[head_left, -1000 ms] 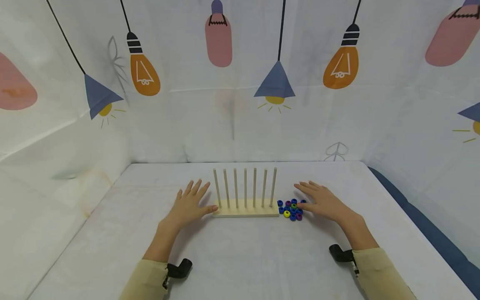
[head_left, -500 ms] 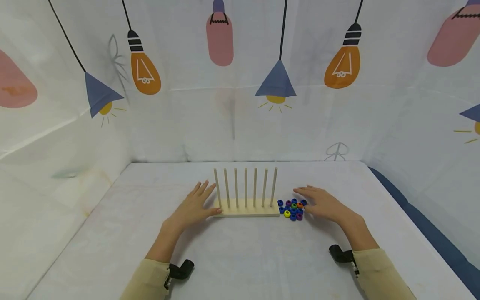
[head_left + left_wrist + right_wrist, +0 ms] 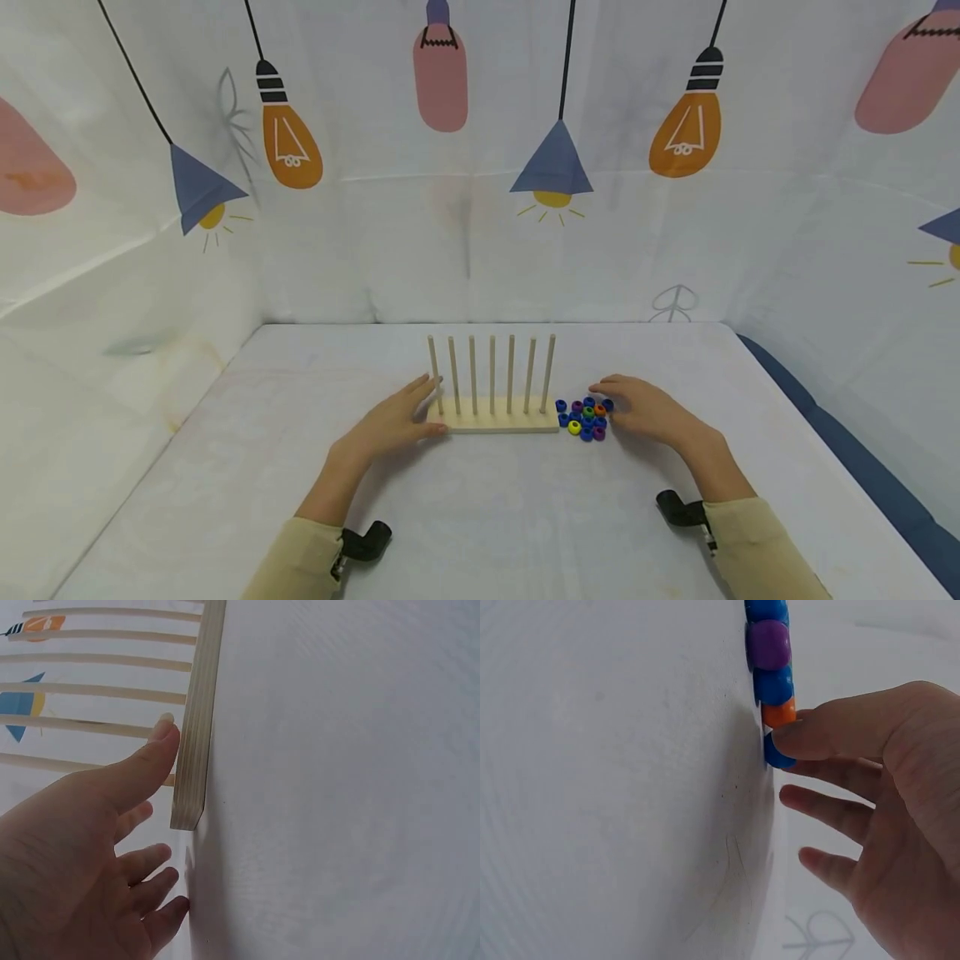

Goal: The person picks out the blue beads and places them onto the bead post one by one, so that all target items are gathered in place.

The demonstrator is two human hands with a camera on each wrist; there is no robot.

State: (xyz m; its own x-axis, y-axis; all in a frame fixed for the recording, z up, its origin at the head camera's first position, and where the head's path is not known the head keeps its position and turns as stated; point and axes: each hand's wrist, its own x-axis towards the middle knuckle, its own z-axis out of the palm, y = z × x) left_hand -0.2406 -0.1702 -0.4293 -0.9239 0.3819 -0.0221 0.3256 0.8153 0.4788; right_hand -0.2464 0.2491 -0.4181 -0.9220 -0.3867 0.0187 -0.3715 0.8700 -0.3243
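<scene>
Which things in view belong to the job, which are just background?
Likely job:
pale wooden rack with seven upright pegs, by left hand
small round multicoloured beads, by right hand

Background:
white table
white lamp-printed sheet
black wrist-worn devices

White sheeting hung behind the white-topped table and along both sides, printed with orange bulbs, blue lampshades and pink lamp shapes. Grey leaf outlines showed. A dark blue strip ran beyond the table's right edge. Light was soft.
</scene>
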